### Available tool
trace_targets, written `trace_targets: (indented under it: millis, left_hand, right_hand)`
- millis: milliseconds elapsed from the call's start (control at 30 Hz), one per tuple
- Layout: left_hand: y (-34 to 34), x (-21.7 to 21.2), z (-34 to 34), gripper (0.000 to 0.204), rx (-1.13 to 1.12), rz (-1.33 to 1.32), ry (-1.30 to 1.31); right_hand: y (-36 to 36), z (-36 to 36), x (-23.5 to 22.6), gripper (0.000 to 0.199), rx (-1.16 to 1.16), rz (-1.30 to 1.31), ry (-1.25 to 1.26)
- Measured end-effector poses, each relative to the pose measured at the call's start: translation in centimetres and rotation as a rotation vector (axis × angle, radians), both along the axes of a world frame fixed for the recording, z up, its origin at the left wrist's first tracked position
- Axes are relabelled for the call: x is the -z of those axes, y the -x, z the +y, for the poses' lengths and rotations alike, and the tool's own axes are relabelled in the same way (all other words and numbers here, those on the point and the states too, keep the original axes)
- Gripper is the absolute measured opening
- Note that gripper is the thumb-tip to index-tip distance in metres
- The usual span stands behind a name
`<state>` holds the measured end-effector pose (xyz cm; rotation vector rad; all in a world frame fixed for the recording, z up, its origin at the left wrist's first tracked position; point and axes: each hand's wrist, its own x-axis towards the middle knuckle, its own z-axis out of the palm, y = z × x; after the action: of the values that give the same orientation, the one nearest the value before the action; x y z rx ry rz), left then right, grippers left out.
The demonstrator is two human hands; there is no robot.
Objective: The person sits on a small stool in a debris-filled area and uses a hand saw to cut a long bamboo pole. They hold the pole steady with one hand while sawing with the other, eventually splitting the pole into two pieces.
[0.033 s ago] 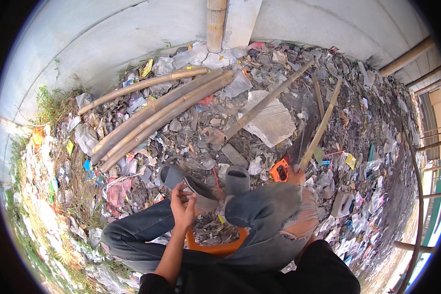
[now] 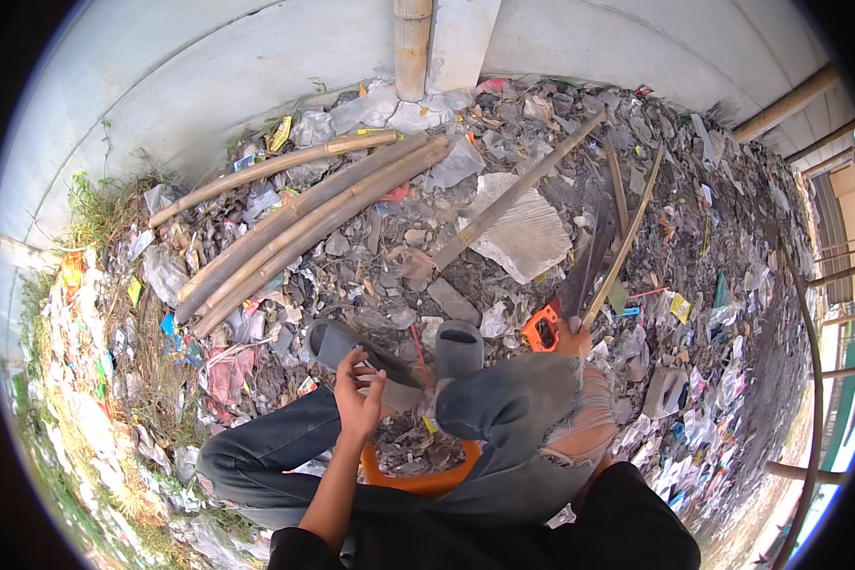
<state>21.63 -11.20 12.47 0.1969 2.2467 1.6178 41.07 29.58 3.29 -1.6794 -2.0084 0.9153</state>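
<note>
My left hand (image 2: pixel 358 399) is raised over the grey slipper (image 2: pixel 337 344) on my left foot. Its fingers are apart and loosely bent, with nothing visible in them. Beside my right knee, my right hand (image 2: pixel 572 338) is closed around the near end of a split bamboo strip (image 2: pixel 627 241), which points away from me to the upper right. Just left of that hand is the orange handle of a handsaw (image 2: pixel 541 329). Its dark blade (image 2: pixel 587 258) runs outward beside the strip. Whether my fingers also touch the saw handle is hard to see.
Several bamboo poles (image 2: pixel 299 228) lie together at the left. A flat stick (image 2: pixel 518 192) crosses a pale broken slab (image 2: pixel 527 237) ahead. Plastic scraps and rubble cover the ground. A pale wall (image 2: pixel 209 76) with an upright bamboo post (image 2: pixel 411 52) stands behind. An orange curved rim (image 2: pixel 423 483) shows between my legs.
The bamboo strip in my right hand has turned and now shows a narrower edge. My left hand has shifted slightly, with its fingers a little further apart. The saw stays in about the same place.
</note>
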Motion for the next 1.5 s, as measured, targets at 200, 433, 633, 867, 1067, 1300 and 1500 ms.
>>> trace_targets:
  millis: [200,433,633,867,1067,1300,1500]
  left_hand:
    - [5.8,3.8,11.8,0.072,0.366,0.278,0.269]
    - [12.5,8.0,24.1,0.079,0.483,0.715,0.634]
    - [13.6,13.2,25.0,0.043,0.798,0.447,0.666]
    - [8.2,7.8,24.7,0.077,0.837,0.044,0.285]
    - [2.3,12.1,23.4,0.095,0.715,0.303,0.349]
    - [1.4,8.7,22.1,0.035,0.638,-0.117,0.119]
    - [3.9,4.5,15.3,0.029,0.696,0.014,0.114]
  right_hand:
    - [-2.6,-0.7,-0.2,0.036,0.187,0.19,0.091]
    - [-3.6,-6.1,-2.0,0.038,0.278,0.283,0.347]
    - [-3.8,-8.6,-0.6,0.041,0.181,0.148,0.342]
    - [-3.0,-7.2,-0.2,0.045,0.098,-0.045,0.24]
    - [0.7,-7.5,0.4,0.052,0.087,0.045,0.238]
    - [-0.8,-5.6,0.1,0.054,0.114,-0.099,0.137]
    - [0.6,-4.1,-2.5,0.05,-0.145,-0.005,-0.108]
